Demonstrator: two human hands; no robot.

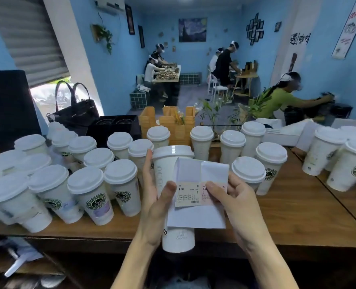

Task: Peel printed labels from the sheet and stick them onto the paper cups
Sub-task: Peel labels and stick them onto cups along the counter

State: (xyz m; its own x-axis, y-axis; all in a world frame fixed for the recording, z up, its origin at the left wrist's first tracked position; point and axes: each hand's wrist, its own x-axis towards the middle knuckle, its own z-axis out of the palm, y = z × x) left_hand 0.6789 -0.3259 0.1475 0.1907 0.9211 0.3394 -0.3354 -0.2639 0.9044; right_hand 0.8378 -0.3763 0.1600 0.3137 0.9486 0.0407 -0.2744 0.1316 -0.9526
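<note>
Left hand [158,197] grips cup [173,163], thumb pinning label [187,193]. Right hand [231,197] pinches sheet [196,215]. Label lies across upright cup, between thumbs; left nearer.

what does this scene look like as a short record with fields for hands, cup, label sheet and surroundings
left hand: left hand grips the tall white lidded paper cup, thumb on a printed label
right hand: right hand pinches the white label sheet
held cup: upright, in front of the table edge, behind the sheet
sheet: two pale pink printed labels side by side across its middle
surroundings: many white lidded cups on the brown wooden table
</note>
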